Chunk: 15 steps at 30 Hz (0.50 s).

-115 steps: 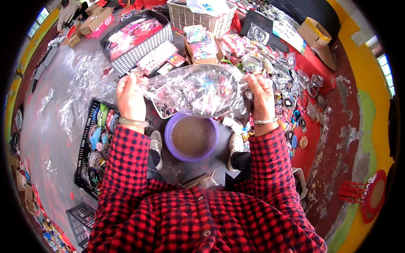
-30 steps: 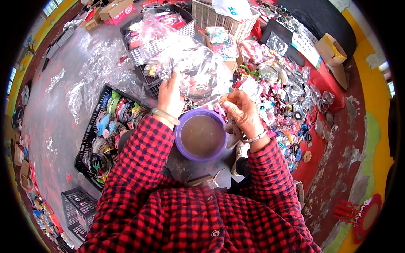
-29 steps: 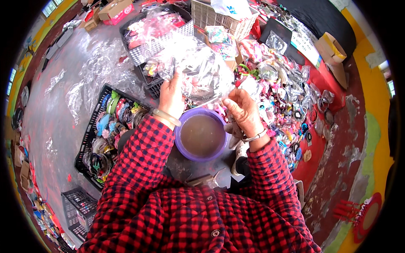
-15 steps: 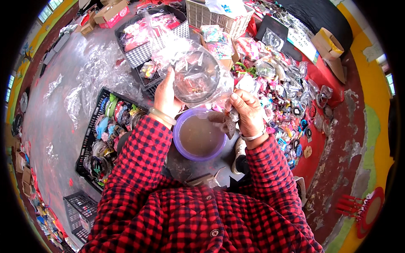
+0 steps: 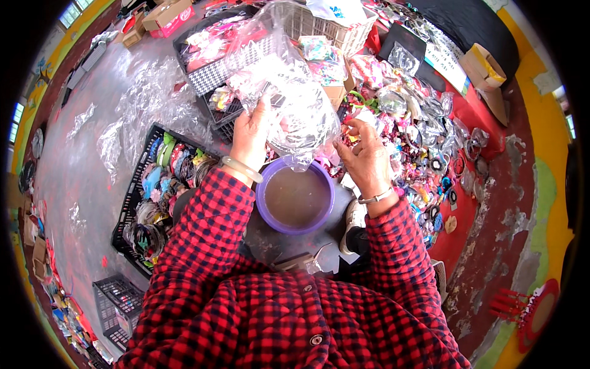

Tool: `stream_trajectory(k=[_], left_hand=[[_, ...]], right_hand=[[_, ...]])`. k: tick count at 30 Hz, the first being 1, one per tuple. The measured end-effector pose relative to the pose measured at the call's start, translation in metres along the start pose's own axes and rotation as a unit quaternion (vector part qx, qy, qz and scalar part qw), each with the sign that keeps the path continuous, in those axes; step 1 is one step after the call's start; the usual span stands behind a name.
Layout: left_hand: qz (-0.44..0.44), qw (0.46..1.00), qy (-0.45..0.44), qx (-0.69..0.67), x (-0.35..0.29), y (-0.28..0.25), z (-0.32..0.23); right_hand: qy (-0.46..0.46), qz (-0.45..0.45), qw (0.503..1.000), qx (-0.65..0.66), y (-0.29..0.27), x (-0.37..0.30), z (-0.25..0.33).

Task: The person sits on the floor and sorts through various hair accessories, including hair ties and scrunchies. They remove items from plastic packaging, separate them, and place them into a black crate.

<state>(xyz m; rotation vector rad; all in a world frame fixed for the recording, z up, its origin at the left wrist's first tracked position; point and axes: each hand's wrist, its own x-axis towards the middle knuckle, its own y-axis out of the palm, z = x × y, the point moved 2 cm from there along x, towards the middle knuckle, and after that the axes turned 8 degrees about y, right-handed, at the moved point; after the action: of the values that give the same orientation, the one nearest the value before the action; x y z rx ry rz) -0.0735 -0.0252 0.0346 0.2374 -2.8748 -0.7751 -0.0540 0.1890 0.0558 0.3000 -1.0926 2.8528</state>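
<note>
Holding clear bag (image 5: pixel 289 92) up over purple bowl (image 5: pixel 295 198) | left hand (image 5: pixel 251 136) fingers closed on bag side | right hand (image 5: pixel 364 157) fingers pinching its lower corner, so contents can drop into bowl

Crinkled clear plastic bag (image 5: pixel 289 98) of small items, upright above purple bowl (image 5: pixel 295 197).

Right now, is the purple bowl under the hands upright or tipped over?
Upright. The purple bowl shows its full round rim and brownish inside to the camera, sitting below the clear plastic bag held by the left hand and right hand.
</note>
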Motion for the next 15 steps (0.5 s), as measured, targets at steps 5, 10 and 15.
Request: stream_trajectory(k=[5,10,15], left_hand=[[0.026,0.998,0.007,0.052,-0.006,0.005,0.019],[0.165,0.971,0.044,0.166,-0.018,0.017,0.028],[0.209,0.964,0.012,0.166,-0.021,0.027,0.018]], right_hand=[[-0.117,-0.025,0.990,-0.073,0.008,-0.009,0.020],[-0.029,-0.011,0.993,-0.111,0.023,-0.011,0.010],[-0.013,-0.002,1.000,-0.013,0.026,-0.004,-0.010]])
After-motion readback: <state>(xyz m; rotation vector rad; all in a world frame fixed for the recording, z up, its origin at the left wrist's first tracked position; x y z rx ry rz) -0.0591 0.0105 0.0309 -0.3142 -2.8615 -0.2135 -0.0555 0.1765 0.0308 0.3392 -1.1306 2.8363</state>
